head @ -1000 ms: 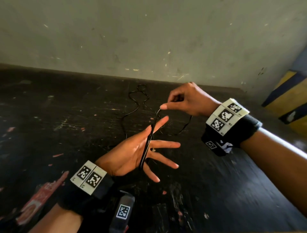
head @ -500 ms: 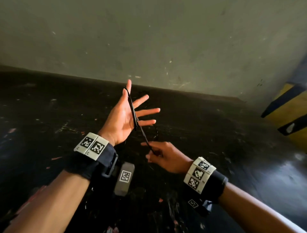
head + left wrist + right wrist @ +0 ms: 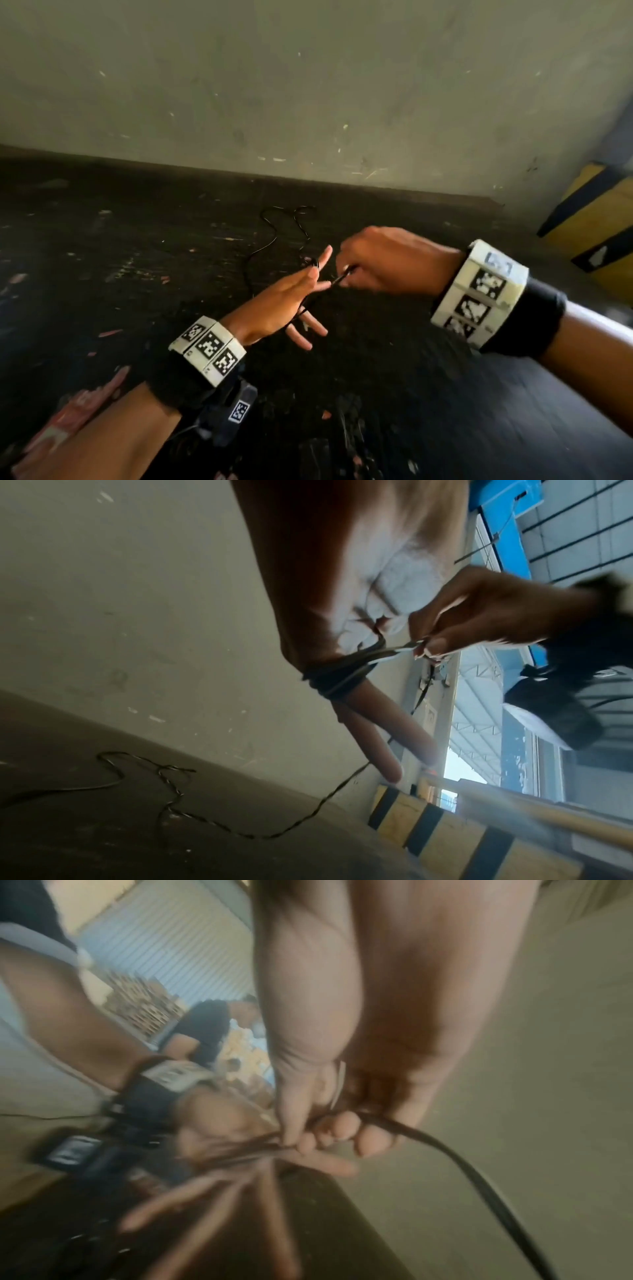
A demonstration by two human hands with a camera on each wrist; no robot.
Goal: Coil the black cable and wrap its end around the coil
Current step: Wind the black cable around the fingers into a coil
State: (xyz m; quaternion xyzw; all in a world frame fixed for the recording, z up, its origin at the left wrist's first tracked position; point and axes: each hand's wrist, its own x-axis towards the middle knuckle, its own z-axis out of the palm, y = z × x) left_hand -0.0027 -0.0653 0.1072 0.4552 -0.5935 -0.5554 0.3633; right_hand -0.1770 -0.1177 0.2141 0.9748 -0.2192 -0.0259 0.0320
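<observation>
Cable [image 3: 310, 301] looped round splayed L fingers [image 3: 320, 262]; R fingers [image 3: 346, 274] pinch it.

We count two bare hands: one left hand [image 3: 281, 301] at about seven o'clock of the head view's centre, fingers spread straight, and one right hand [image 3: 380, 263] at about four o'clock. We count one thin black cable [image 3: 270, 236], its loose length snaking off toward twelve o'clock on the dark scuffed floor [image 3: 102, 274]. Several turns of it lie around the left hand; we cannot tell the number. We count two black wristbands with white blocks of square printed markers, one per wrist [image 3: 207, 346] [image 3: 479, 294]. One yellow-and-black striped barrier [image 3: 589, 212] stands at three o'clock. One other person [image 3: 202, 1028] shows, blurred, in the right wrist view.
</observation>
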